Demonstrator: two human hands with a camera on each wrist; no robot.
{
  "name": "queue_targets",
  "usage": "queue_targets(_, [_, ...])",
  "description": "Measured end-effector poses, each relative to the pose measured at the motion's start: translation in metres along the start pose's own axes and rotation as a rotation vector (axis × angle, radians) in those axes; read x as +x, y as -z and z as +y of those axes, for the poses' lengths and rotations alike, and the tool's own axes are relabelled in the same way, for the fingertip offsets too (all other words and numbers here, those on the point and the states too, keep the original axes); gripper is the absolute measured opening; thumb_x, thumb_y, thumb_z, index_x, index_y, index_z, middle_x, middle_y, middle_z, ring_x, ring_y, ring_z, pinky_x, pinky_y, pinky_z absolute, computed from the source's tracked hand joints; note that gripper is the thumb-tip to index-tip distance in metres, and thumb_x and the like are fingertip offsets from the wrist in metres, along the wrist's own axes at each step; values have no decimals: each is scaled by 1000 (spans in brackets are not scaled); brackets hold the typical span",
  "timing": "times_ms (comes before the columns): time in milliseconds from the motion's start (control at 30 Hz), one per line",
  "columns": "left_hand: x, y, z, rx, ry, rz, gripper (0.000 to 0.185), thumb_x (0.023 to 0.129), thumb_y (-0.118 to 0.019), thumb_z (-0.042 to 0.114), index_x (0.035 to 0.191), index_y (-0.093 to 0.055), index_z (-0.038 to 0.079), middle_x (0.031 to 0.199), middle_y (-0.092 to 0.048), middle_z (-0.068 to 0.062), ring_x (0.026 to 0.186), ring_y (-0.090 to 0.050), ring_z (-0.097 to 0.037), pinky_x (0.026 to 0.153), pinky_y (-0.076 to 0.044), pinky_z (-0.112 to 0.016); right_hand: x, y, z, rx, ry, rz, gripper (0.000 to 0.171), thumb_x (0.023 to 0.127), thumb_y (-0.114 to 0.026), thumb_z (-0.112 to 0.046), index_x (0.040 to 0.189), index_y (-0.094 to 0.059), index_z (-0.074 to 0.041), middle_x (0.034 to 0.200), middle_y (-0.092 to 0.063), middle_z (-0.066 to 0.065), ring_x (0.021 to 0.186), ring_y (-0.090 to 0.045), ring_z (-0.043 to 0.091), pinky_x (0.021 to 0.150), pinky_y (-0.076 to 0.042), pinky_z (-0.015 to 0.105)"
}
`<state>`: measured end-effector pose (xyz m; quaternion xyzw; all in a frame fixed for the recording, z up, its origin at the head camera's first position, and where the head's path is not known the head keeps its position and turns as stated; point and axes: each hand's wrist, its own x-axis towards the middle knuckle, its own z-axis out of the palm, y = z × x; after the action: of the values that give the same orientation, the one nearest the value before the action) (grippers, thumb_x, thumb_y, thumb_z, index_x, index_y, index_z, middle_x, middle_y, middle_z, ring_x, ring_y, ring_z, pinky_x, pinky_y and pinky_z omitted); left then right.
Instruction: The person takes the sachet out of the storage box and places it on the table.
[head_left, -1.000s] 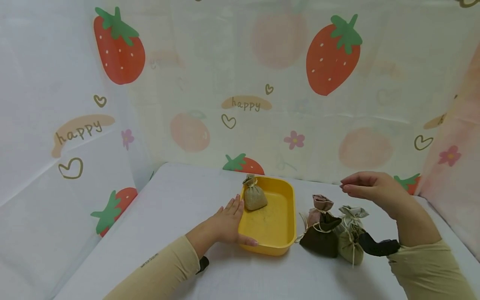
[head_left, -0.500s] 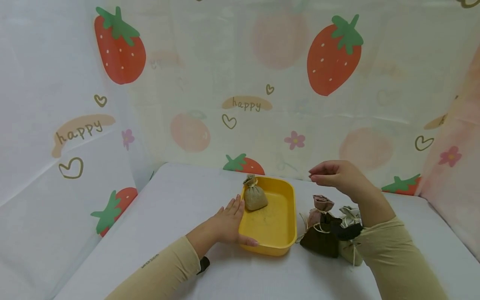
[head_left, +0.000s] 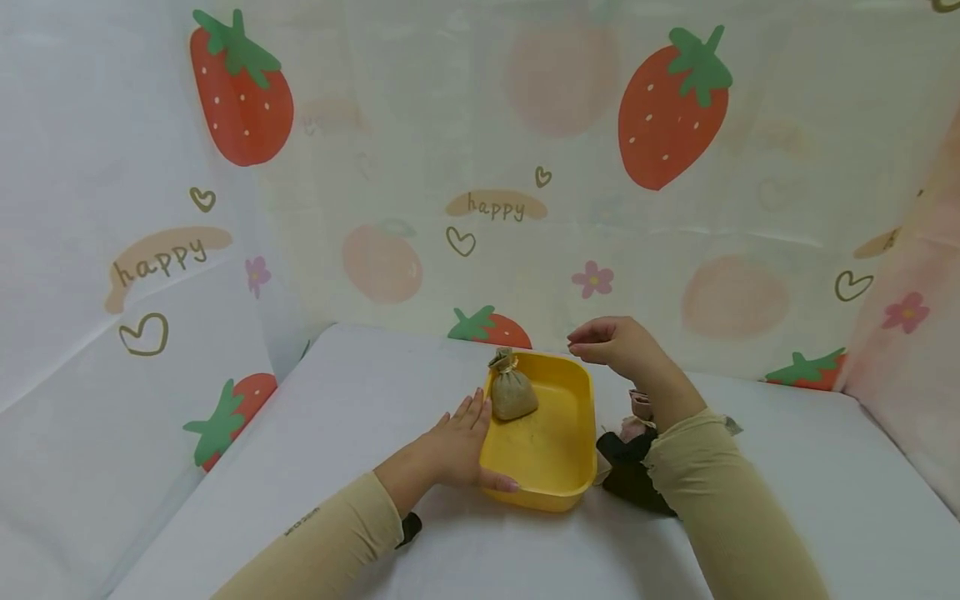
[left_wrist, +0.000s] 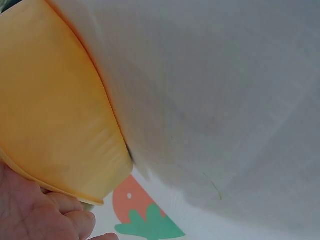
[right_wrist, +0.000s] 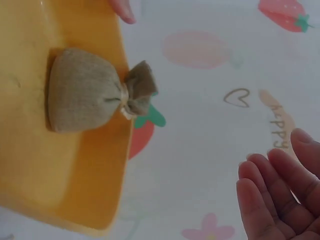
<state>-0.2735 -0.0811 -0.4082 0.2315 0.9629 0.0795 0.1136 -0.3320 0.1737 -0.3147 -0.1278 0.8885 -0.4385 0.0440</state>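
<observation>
My left hand [head_left: 457, 446] rests along the left side of a yellow tray [head_left: 540, 458], fingers straight at the rim and thumb over the near left corner. In the left wrist view its fingers [left_wrist: 75, 220] lie against the tray's outer wall. One tan drawstring pouch [head_left: 514, 396] sits in the tray's far left corner, its tied neck leaning over the rim. My right hand [head_left: 618, 342] hovers above the tray's far right corner, fingers loosely bent, with nothing in the grasp; the right wrist view shows the same bare palm and the pouch [right_wrist: 85, 92] apart from it.
Right of the tray stand a dark brown pouch [head_left: 633, 485] and a pink pouch [head_left: 641, 408], partly covered by my right arm. A pale pouch's top [head_left: 732, 425] peeks out behind the sleeve. A strawberry-printed cloth [head_left: 480, 267] hangs behind the white table.
My right hand has moved left, from above the group of pouches to the tray's far right corner, its forearm now covering several of them. My left hand and the tan pouch stay put.
</observation>
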Motion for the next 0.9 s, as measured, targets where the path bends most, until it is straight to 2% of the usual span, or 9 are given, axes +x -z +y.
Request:
queue_targets(267, [1,-1,-1,-9,6,-3,128,58,-44,87,147,-2,5,153,7,-12,140,0,-27,109,-15,-48,22,-23,10,34,-30,16,23,88,-62,-20,108,-65,-10,107,-64,8,100,-56,26,94,-41,45])
queue_targets(600, [0,1,-2,5,5,3,129,58,-43,88,147,-2,4,153,6,-12,140,-1,-27,108,-16,-48,50,-55,18,52,-11,36,23,88,-62,-18,109,-65,-7,106,-63,10,100,-56,27,91,-43,40])
queue_targets(900, [0,-1,-2,-2,-9,14,128,58,-44,87,147,-4,4,153,6,-12,140,-1,-27,108,-16,-49,69,-79,21,29,-34,57,28,88,-62,-14,115,-62,-5,116,-60,12,110,-53,28,94,-41,40])
